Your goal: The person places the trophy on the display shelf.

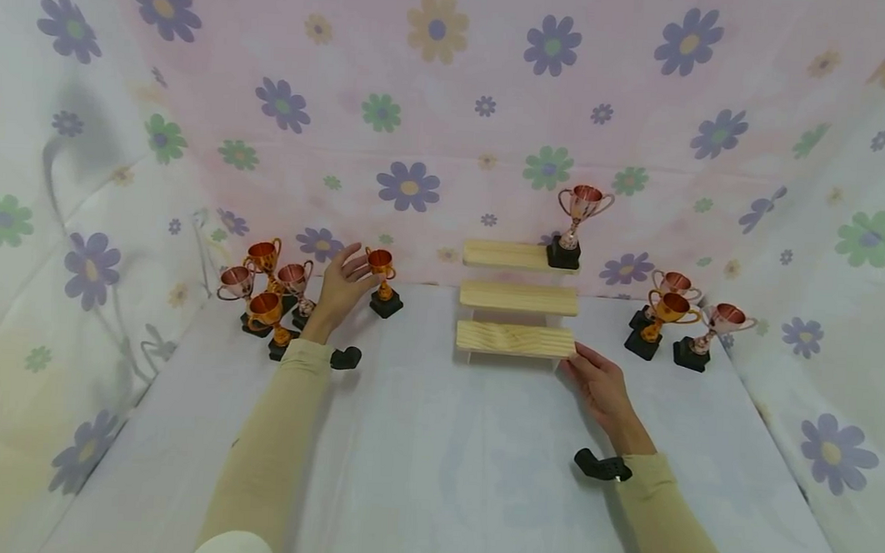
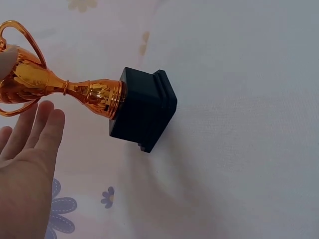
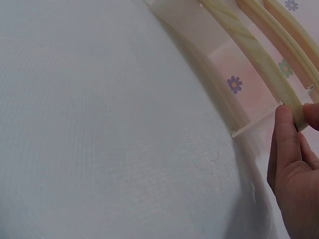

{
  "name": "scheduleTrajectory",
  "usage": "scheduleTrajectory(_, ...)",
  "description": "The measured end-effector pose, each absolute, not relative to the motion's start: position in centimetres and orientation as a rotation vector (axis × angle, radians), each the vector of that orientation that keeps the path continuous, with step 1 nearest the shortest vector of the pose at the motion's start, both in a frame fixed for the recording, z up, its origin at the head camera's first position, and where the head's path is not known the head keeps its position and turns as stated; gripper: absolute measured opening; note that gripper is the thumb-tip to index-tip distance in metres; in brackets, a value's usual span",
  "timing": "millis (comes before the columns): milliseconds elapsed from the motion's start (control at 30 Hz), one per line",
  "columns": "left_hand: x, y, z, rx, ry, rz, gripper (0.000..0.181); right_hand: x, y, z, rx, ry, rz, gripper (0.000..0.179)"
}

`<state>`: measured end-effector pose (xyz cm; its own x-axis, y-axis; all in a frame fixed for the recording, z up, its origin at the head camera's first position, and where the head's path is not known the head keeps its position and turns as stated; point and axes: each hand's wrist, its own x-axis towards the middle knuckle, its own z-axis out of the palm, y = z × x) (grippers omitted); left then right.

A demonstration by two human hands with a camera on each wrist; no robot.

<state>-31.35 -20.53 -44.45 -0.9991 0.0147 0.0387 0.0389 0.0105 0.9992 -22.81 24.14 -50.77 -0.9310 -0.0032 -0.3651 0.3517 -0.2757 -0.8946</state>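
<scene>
A small orange-gold trophy (image 1: 381, 263) with two handles and a black square base stands on the table left of the stepped wooden shelf (image 1: 514, 340). My left hand (image 1: 342, 290) is at its left side, fingers fairly straight and spread. In the left wrist view the thumb (image 2: 6, 61) overlaps the cup of the trophy (image 2: 102, 97), while the other fingers reach out beside a handle. With thumb and fingers, my right hand (image 1: 602, 391) pinches the right end of the lowest wooden step (image 3: 259, 59).
On the top step, at its right end, stands a rose-gold trophy (image 1: 576, 221). Several trophies (image 1: 266, 311) cluster at the left, in orange-gold and rose-gold. Another group, including an orange-gold trophy (image 1: 661, 321), stands at the right. Flowered cloth (image 1: 422, 83) hangs behind the white table (image 1: 433, 460).
</scene>
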Motion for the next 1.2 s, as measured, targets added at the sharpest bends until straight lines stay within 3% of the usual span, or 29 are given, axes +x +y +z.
scheduleTrajectory(267, -30.8, -20.1, -43.7, -0.050, -2.271, -2.115, 0.073, -22.8, 24.2, -50.7, 0.426, 1.702, -2.313, 0.055)
scheduleTrajectory(533, -30.4, -19.8, -44.5, -0.099, -2.291, -1.960, 0.053, -22.7, 24.3, -50.6, 0.432, 1.687, -2.318, 0.056)
scheduleTrajectory(733, -31.9, -20.1, -47.0, -0.091, -2.246, -1.934, 0.053, -22.7, 24.2, -50.6, 0.430, 1.676, -2.323, 0.056)
scheduleTrajectory(1200, -30.8, -18.5, -47.4, -0.130, -2.102, -1.904, 0.048, -22.7, 24.2, -50.8, 0.430, 1.692, -2.322, 0.057)
